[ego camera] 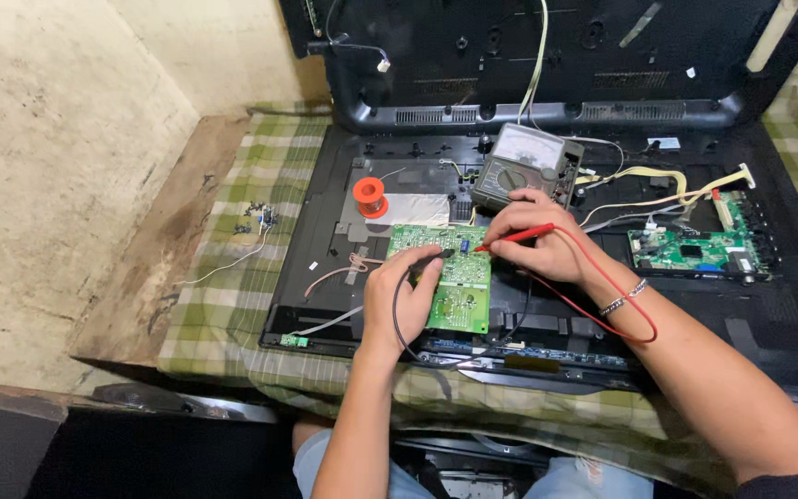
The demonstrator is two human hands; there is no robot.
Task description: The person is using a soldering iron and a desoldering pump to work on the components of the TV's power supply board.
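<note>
Green and thin, the board (443,277) lies flat on the dark panel (325,231) at the near edge of the bench (223,305), between both hands. The left hand (401,300) rests on its left edge with the grip pinched on a black probe (431,259), tip down on the board. The right hand (538,242) comes in from the right, grip pressed around a red probe (514,237) whose tip meets the board's top edge. I judge the board light, stiff and fragile, its solder side scratchy; it is best taken by the bare edges, never by the parts. Both probes are slim and slippery, and their leads (621,300) drag. Behind the right hand sits a grey meter (526,164), its needle too small to read. Left of it stands an orange solder spool (369,196); right lies a second board (695,249). Farthest, the black back cover (547,65) leans like a shallow tray, seemingly holding only loose wires.
</note>
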